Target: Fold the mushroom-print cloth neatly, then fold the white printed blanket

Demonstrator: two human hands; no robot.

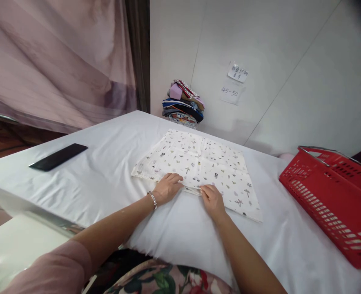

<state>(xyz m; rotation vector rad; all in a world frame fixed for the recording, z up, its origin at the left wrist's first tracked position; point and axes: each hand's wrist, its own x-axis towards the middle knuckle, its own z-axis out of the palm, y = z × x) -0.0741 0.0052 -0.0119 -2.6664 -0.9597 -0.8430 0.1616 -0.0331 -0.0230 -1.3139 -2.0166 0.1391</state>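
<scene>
A white cloth with a small printed pattern lies folded in layers on the white-covered table. At its near edge, my left hand has its fingers curled over the fabric. A little to the right, my right hand pinches the same edge, thumb and fingers together. Between the two hands the edge is slightly raised and shows more than one layer. The tips of my left fingers are partly hidden against the cloth.
A black flat object lies on the table's left side. On the right stands a red plastic basket with a metal handle. Behind the table's far edge is a stack of folded fabrics by the wall. A pink curtain hangs at left.
</scene>
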